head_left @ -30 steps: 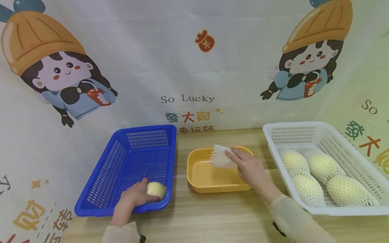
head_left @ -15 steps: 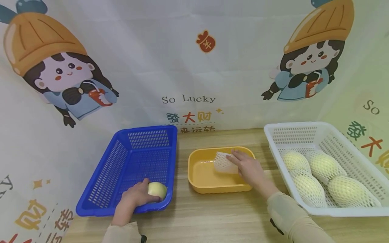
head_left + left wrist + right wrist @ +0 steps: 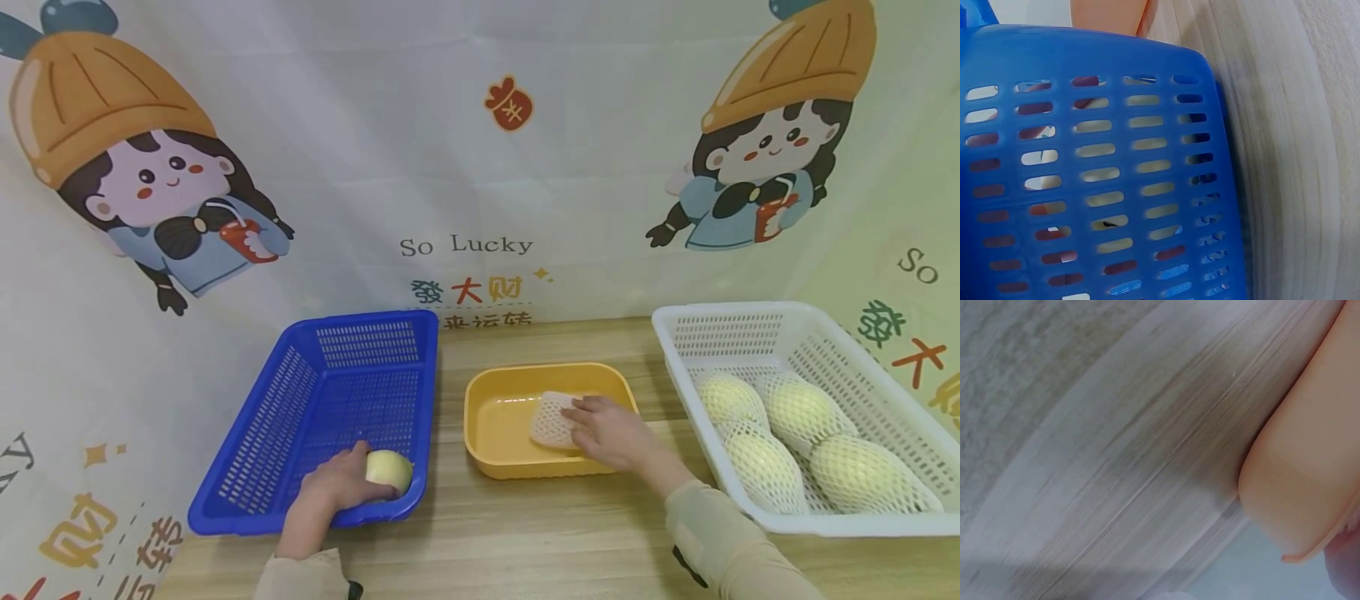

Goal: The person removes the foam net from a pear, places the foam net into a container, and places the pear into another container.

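My left hand (image 3: 335, 483) reaches into the blue basket (image 3: 431, 400) and grips a smooth, pale yellow-green round fruit (image 3: 388, 472) near the basket's front right corner. In the left wrist view the slotted basket wall (image 3: 1104, 59) hides most of that hand and the fruit. My right hand (image 3: 615, 435) is over the yellow tray (image 3: 480, 465), its fingers laid on a white foam net sleeve (image 3: 552, 421) in the tray. The thumb is hidden. The right wrist view catches mostly the tray's outer wall (image 3: 1310, 444), with little of the hand.
At the right stands a white basket (image 3: 675, 350) holding several pale fruits (image 3: 757, 468) in foam nets. The tray stands between the two baskets on a wooden table (image 3: 517, 533). A printed curtain (image 3: 360, 150) hangs directly behind the containers.
The right hand has lowered the foam net sleeve from above the tray down into it. The left hand stays in the blue basket with the fruit, practically still.
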Demonstrator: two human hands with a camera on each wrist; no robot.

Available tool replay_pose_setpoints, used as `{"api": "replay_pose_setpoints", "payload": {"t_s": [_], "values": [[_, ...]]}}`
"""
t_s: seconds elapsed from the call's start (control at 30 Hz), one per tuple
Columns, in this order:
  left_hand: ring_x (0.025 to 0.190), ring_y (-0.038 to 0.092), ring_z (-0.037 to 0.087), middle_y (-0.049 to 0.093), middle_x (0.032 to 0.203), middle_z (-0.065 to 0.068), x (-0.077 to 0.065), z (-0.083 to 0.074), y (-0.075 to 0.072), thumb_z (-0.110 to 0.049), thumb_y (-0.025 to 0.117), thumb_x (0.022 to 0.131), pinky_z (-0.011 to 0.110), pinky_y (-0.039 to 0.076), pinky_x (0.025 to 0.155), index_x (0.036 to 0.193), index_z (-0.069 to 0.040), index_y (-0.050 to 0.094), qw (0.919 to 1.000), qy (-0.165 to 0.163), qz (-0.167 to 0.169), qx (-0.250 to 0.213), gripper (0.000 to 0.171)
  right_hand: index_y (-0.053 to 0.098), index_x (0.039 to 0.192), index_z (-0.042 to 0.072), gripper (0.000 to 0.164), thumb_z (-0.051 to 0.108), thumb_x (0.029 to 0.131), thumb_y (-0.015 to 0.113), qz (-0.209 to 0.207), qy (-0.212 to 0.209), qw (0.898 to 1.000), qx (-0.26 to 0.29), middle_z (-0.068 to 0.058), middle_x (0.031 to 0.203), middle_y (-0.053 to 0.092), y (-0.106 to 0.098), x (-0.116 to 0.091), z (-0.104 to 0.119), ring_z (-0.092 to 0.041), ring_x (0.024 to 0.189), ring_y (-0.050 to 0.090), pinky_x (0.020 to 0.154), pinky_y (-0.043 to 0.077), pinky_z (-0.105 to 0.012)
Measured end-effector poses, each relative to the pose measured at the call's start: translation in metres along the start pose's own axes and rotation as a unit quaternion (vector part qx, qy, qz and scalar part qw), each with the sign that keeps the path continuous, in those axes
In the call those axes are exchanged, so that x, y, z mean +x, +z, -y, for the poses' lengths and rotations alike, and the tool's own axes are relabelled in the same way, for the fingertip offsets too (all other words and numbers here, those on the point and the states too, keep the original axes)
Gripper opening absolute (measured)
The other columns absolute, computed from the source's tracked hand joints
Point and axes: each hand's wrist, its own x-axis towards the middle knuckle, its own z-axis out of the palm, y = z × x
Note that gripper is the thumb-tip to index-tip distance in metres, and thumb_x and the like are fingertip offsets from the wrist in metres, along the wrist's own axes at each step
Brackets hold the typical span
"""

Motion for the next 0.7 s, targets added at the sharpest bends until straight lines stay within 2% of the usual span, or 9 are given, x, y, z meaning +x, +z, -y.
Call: {"api": "replay_pose_setpoints", "payload": {"t_s": [0.1, 0.2, 0.43, 0.7], "values": [[0.076, 0.053, 0.028, 0.054, 0.085, 0.011, 0.0000, -0.0001, 0.0001, -0.054, 0.070, 0.060, 0.048, 0.042, 0.063, 0.113, 0.003, 0.046, 1.0000, 0.001, 0.001, 0.000, 0.082, 0.054, 0.121, 0.007, 0.048, 0.042, 0.091, 0.039, 0.038, 0.024, 0.999, 0.009, -0.017, 0.123, 0.048, -0.0009, -0.0022, 0.0038, -0.035, 0.116, 0.040, 0.095, 0.030, -0.045], [0.077, 0.054, 0.028, 0.055, 0.085, 0.011, 0.0001, 0.0000, 0.0003, -0.054, 0.070, 0.060, 0.048, 0.042, 0.063, 0.113, 0.003, 0.046, 1.0000, 0.002, 0.000, 0.001, 0.082, 0.053, 0.123, 0.008, 0.055, 0.049, 0.091, 0.032, 0.063, 0.037, 0.997, 0.007, -0.016, 0.126, 0.046, -0.0005, -0.0035, 0.0061, -0.034, 0.118, 0.036, 0.098, 0.025, -0.046], [0.076, 0.053, 0.027, 0.055, 0.084, 0.010, 0.0001, 0.0002, 0.0006, -0.055, 0.070, 0.059, 0.048, 0.042, 0.063, 0.113, 0.002, 0.046, 1.0000, 0.002, -0.001, 0.005, 0.082, 0.056, 0.120, 0.008, 0.059, 0.051, 0.092, 0.027, 0.095, 0.060, 0.994, 0.017, -0.015, 0.124, 0.048, 0.0013, -0.0034, 0.0072, -0.032, 0.119, 0.036, 0.098, 0.022, -0.050], [0.075, 0.053, 0.027, 0.056, 0.085, 0.009, 0.0004, -0.0008, -0.0004, -0.055, 0.070, 0.059, 0.049, 0.041, 0.063, 0.113, 0.003, 0.048, 0.9999, -0.002, -0.004, 0.012, 0.082, 0.065, 0.107, 0.015, 0.056, 0.051, 0.092, 0.025, 0.117, 0.061, 0.991, 0.020, -0.007, 0.113, 0.057, 0.0012, -0.0002, 0.0063, -0.026, 0.112, 0.045, 0.095, 0.024, -0.053]]}}
